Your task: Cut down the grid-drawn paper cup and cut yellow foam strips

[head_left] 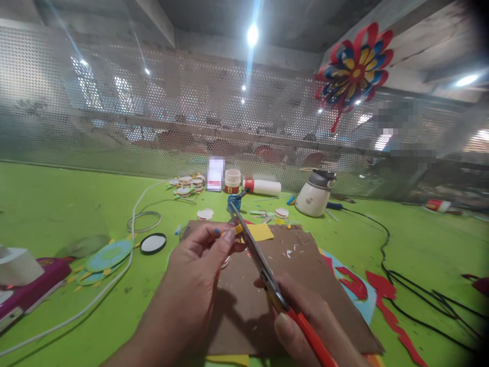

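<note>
My left hand (204, 265) pinches a small yellow paper piece (238, 229) between thumb and fingers, above the brown board (275, 306). A blue smear marks one of its fingers. My right hand (305, 316) grips scissors (263, 267) with red handles and long metal blades. The blades point up and away, with the yellow piece at or beside them; whether they cut into it I cannot tell. Behind the hands a larger yellow paper (260, 232) lies on the board, with small white scraps (291, 252) to its right.
A blue jar (234, 203), a white kettle-like container (314, 196) and a white roll (265, 187) stand or lie at the back. A white cable (130, 260) and a purple power strip (34, 285) are left. Red paper cutouts (393, 316) and a black cord (385, 239) lie right.
</note>
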Demonstrator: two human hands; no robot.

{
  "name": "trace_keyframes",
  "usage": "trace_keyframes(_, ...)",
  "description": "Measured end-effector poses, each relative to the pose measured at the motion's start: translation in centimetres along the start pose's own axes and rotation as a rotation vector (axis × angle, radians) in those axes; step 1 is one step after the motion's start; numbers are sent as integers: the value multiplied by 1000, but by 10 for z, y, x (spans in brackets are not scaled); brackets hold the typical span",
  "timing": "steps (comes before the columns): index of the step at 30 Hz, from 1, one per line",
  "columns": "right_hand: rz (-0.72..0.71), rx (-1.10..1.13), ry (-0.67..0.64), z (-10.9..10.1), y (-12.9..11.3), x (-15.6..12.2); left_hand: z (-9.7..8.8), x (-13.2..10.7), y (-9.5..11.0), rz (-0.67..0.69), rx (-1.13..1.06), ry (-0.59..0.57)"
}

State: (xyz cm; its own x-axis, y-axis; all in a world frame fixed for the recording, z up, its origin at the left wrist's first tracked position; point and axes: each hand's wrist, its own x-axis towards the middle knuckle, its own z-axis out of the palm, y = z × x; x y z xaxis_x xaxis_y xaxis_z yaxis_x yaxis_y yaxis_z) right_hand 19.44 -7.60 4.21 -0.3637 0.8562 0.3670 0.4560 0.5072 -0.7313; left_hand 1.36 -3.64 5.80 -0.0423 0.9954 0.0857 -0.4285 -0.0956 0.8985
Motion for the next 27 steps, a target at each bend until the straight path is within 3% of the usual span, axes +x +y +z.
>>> trace_keyframes(11, 52, -5, -36, 3, 12, 3, -3, 3, -2, -22, -12, -76)
trace_keyframes(27, 115, 60, 30, 9, 14, 0, 0, 4, 3, -15, 15, -46)
